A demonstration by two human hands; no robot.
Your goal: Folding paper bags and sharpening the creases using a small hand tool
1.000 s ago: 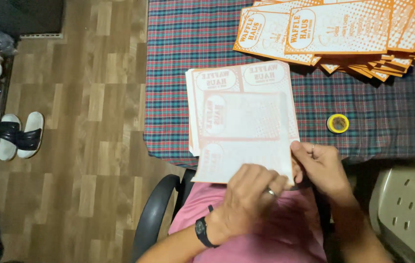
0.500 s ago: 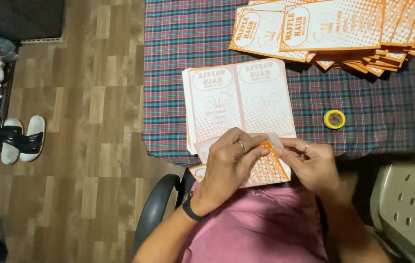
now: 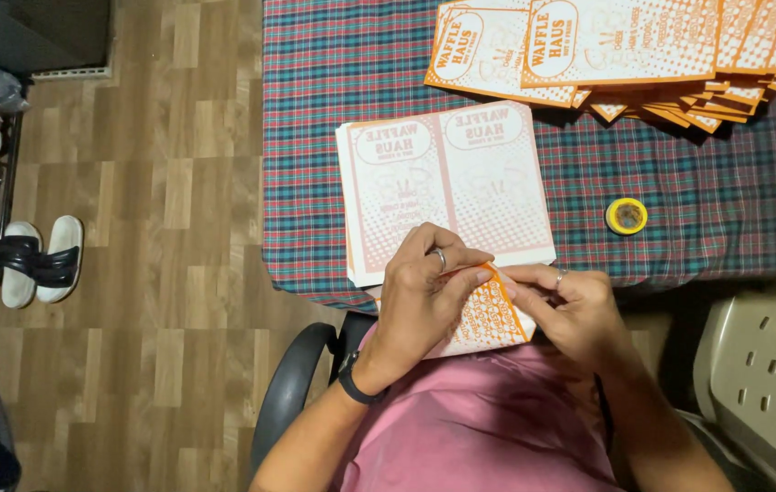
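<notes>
My left hand (image 3: 424, 296) and my right hand (image 3: 561, 305) both grip one orange-and-white printed paper sheet (image 3: 488, 319), folded over at the near edge of the table above my lap. Their fingertips meet on its upper fold. Just beyond them lies a stack of flat white-and-orange printed sheets (image 3: 447, 182) on the plaid tablecloth (image 3: 315, 137). My left wrist wears a black band, and each hand carries a ring.
A fanned pile of orange printed sheets (image 3: 625, 55) covers the table's far right. A small yellow tape roll (image 3: 626, 216) sits right of the stack. A beige plastic chair (image 3: 761, 383) stands at right. Sandals (image 3: 37, 260) rest on the wooden floor at left.
The sheet lay flat under my hands a second ago. Both hands have since folded its near part up and over, showing the orange printed side, and now pinch the fold.
</notes>
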